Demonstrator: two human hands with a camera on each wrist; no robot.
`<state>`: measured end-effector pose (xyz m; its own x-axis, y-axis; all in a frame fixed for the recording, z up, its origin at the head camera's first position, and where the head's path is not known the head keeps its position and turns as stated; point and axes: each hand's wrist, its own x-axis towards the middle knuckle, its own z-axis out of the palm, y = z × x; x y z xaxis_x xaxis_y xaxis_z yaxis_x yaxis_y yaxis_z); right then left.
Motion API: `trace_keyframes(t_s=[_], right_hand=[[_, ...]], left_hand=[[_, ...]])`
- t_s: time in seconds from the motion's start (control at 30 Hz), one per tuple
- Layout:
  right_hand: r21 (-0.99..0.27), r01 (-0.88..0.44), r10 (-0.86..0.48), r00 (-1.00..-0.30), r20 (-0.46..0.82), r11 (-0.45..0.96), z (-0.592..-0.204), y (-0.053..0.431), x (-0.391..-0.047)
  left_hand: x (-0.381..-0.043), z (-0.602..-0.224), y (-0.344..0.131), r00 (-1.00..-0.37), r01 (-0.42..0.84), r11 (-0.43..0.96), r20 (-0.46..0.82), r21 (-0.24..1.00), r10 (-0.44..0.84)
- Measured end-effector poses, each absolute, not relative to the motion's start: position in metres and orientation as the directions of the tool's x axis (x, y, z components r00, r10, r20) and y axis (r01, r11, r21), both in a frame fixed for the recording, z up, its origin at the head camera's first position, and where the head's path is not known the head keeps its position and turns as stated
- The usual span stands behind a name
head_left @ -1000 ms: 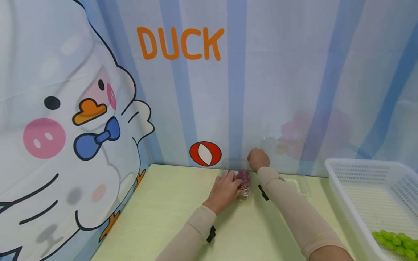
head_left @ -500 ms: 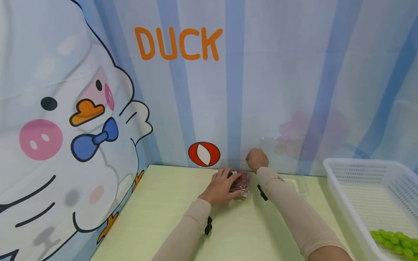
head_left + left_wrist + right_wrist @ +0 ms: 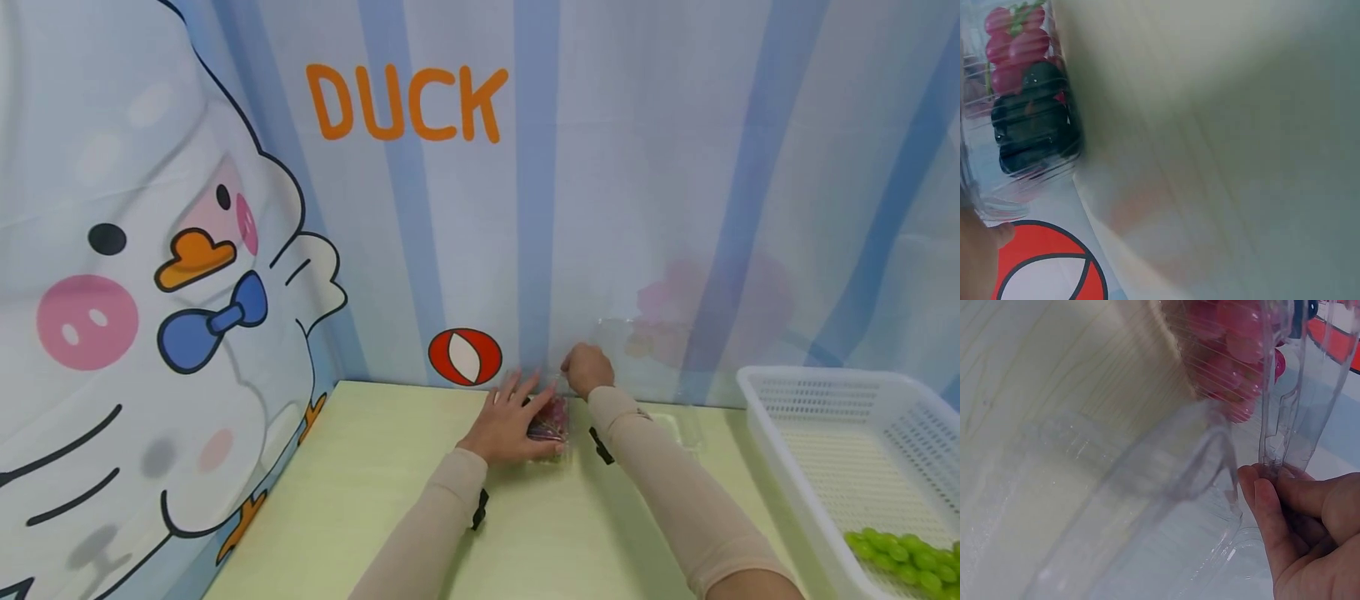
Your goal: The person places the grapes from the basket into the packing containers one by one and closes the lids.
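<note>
A clear plastic clamshell box [image 3: 558, 459] stands near the table's back edge, holding red grapes [image 3: 1025, 45] and dark grapes [image 3: 1034, 128]. Spread over its left side is my left hand [image 3: 504, 427], fingers stretched out, the dark grapes largely hidden beneath it in the head view. My right hand [image 3: 589, 370] pinches the box's clear edge at its back right corner, between thumb and fingers [image 3: 1266, 500]. The right wrist view shows the red grapes [image 3: 1229, 344] behind the plastic wall, just beyond that grip.
Another clear plastic clamshell [image 3: 678, 432] stands opened behind my right forearm, its lid raised against the curtain [image 3: 637, 208]. At the right is a white plastic basket [image 3: 795, 483] with green grapes [image 3: 900, 558] in it. The pale yellow table [image 3: 390, 475] ends at the curtain.
My left hand has shifted slightly left over the box and its fingers have spread out from a curled pose. The right hand keeps its pinch at the same corner.
</note>
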<state>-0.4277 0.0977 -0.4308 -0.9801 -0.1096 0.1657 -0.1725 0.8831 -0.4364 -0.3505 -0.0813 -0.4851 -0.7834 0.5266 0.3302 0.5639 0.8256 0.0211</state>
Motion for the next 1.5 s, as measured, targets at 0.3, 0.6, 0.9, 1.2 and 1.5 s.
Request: trace_keyframes(t_s=[0.3,0.6,0.9,1.2,1.5], right_hand=[[-0.438,-0.151,-0.092,-0.984,0.154,0.886,-0.432,0.098,-0.431],[-0.417,-0.147,-0.09,-0.984,0.153,0.897,-0.428,0.095,-0.422],[-0.393,-0.138,-0.086,-0.985,0.148,0.909,-0.431,0.094,-0.424],[-0.379,-0.161,-0.099,-0.979,0.177,0.911,-0.434,0.095,-0.43],[-0.356,-0.188,-0.113,-0.969,0.221,0.915,-0.437,0.094,-0.43]], left_hand=[[-0.351,-0.483,-0.081,-0.794,0.544,0.839,0.319,-0.009,0.518],[-0.348,-0.483,-0.079,-0.844,0.491,0.871,0.265,0.031,0.467],[-0.349,-0.484,-0.08,-0.841,0.504,0.863,0.242,0.029,0.483],[-0.35,-0.481,-0.08,-0.836,0.513,0.857,0.254,0.043,0.487],[-0.349,-0.481,-0.079,-0.853,0.497,0.866,0.214,0.057,0.476]])
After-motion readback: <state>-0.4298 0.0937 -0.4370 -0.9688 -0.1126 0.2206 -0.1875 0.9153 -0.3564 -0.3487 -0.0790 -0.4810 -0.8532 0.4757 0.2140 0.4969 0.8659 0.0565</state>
